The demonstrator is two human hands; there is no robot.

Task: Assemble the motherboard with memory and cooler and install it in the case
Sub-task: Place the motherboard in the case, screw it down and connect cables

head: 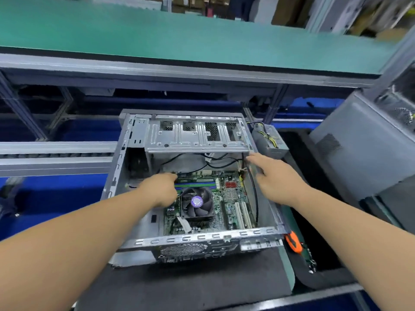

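**Motherboard is down in the case, handle it by the edges only**

Motherboard [226,198] is lying flat on the floor of the open case [197,240], fan cooler [197,204] already on it and what look like memory sticks [195,184] slotted just behind the cooler. So from where I'm sitting the assembly part looks done and this is the seating and lining-up stage.

My left hand [160,190] is down at the board's far-left corner, fingers curled. It seems to be pressing or pinching the board edge, but I can't tell for sure. My right hand [276,176] is open, fingers spread, up by the case's right wall near the loose black cable [254,194], holding nothing.

Handling-wise: I'd guess the board is stiff but thin, flexes if pushed mid-span, and is top-heavy around the cooler. Grab bare edges or corners, never the fan blades or the sticks. Case rims are thin sheet metal, probably sharp. Watch that cable doesn't get trapped underneath.
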